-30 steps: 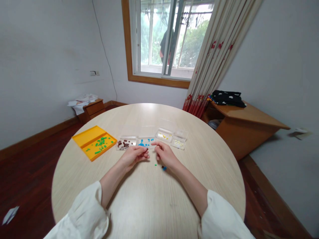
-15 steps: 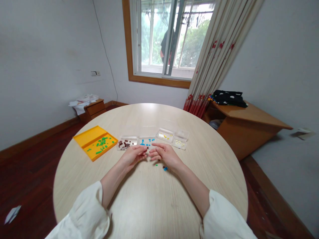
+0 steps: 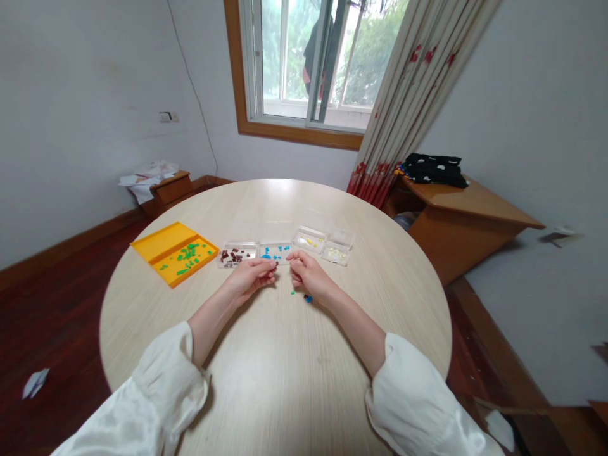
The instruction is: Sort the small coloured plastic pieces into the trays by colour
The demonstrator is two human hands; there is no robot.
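My left hand point(image 3: 249, 278) pinches a tiny dark brown building brick point(image 3: 277, 263) between thumb and fingertips. A short gap to its right, my right hand point(image 3: 311, 277) has its fingers curled and fingertips together; whatever is in them is too small to make out. On the table below my right hand lie a small green brick point(image 3: 292, 292) and a blue brick point(image 3: 308, 299) with a dark piece against it. Just beyond the hands stand a clear box point(image 3: 242, 243) of brown bricks and a clear box point(image 3: 274, 244) of blue bricks, partly covered by my fingers.
An open yellow case point(image 3: 159, 242) with several green bricks lies left on the round table point(image 3: 266, 380). Clear boxes of yellow pieces point(image 3: 311, 242) and pale pieces point(image 3: 337, 253) stand right of the blue ones. A wooden desk point(image 3: 484, 206) is beyond the table's right edge.
My right hand has closed its spread fingers and drawn slightly away from the left. My left hand still holds the brown brick. The whole view has shifted a little.
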